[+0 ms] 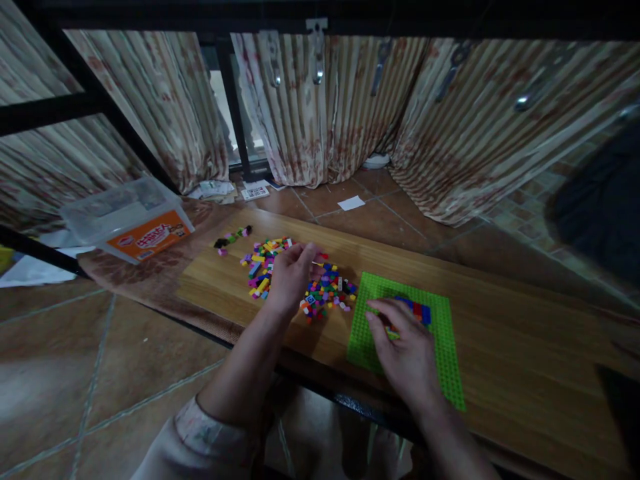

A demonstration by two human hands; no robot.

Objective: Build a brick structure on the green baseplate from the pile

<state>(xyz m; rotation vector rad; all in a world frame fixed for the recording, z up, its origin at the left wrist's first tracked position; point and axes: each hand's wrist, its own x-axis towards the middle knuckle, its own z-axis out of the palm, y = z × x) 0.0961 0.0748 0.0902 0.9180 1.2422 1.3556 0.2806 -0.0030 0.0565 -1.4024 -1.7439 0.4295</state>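
Observation:
A green studded baseplate (445, 353) lies on the wooden board (500, 333). A small patch of blue and red bricks (417, 308) is fixed near its far edge. My right hand (405, 350) rests on the plate just below that patch, fingers bent and pressed down; what is under them is hidden. A heap of small coloured bricks (327, 293) spreads to the left of the plate. My left hand (293, 273) hovers over the heap with fingers curled in a pinch; I cannot make out what it holds.
A clear plastic box with an orange label (130, 220) stands at the far left. A few dark and pink bricks (233, 237) lie apart from the heap. Curtains (325, 107) hang behind. Papers (255, 192) lie on the tiled floor.

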